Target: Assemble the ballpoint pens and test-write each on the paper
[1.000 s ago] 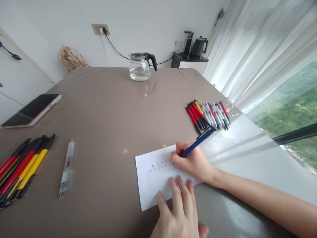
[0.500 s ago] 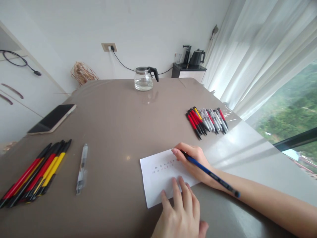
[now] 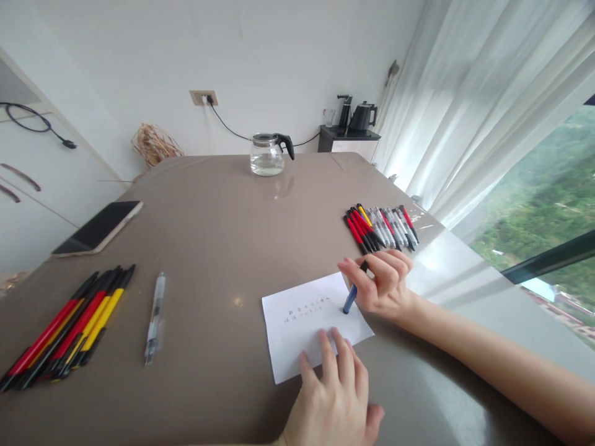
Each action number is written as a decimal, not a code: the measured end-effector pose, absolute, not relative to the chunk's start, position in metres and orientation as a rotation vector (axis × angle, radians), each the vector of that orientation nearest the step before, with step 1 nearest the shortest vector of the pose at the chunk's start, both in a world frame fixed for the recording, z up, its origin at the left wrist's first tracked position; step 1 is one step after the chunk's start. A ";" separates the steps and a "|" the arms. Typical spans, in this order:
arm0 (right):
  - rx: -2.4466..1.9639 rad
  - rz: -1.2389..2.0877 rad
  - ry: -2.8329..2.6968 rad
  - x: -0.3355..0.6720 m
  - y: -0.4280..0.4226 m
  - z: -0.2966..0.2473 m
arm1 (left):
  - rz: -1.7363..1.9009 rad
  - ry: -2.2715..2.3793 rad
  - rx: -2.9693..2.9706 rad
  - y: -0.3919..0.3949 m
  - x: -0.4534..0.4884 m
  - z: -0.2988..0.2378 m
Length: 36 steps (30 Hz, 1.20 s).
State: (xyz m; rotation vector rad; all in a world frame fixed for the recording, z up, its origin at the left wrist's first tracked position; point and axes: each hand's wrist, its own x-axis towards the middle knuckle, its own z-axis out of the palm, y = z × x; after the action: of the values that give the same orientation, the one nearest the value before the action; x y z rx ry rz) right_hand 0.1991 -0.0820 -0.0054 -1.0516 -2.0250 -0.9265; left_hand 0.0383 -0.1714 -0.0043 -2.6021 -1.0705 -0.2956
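Head view: The left hand (image 3: 332, 387) lies with fingers spread, fingertips on the near edge of the paper (image 3: 302, 331); this placement presumably prevents the sheet from sliding. The paper lies on the table (image 3: 209, 217), between the two hands, and bears two short rows of writing. The right hand (image 3: 383, 282) pinches the blue pen (image 3: 352, 297) at a slant over the right part of the sheet. Blur makes it uncertain whether the pen's lower end touches the paper.

A row of pens (image 3: 381, 228) lies just beyond the right hand, which covers part of the paper's right edge. At left, a clear pen (image 3: 155, 316) lies apart from a bundle of pens (image 3: 69, 328); a phone (image 3: 100, 229) lies behind these. A glass jug (image 3: 267, 155) stands at the far edge, well apart from both hands.
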 end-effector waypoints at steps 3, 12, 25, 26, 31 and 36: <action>-1.133 -0.943 -2.077 0.197 -0.085 -0.007 | -0.258 -1.076 -2.613 -0.172 0.038 -0.004; -1.501 -0.695 -2.214 0.204 -0.061 0.015 | -0.217 -1.045 -2.619 -0.173 0.036 -0.004; -2.164 -0.372 -2.201 0.221 -0.047 0.010 | -0.265 -1.040 -2.568 -0.178 0.035 -0.004; -2.181 -0.359 -2.210 0.221 -0.046 0.009 | -0.275 -1.040 -2.565 -0.178 0.035 -0.004; -2.278 -0.309 -2.222 0.221 -0.045 0.005 | -0.307 -1.045 -2.569 -0.177 0.035 -0.004; -2.362 -0.300 -2.194 0.226 -0.041 -0.001 | -0.338 -1.004 -2.571 -0.177 0.034 -0.006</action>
State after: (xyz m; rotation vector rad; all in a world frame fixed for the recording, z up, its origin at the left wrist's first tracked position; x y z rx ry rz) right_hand 0.2257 -0.0410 -0.0006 -2.3620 -2.1937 -0.3000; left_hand 0.0336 -0.1774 -0.0057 -2.5709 -1.0040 -0.3383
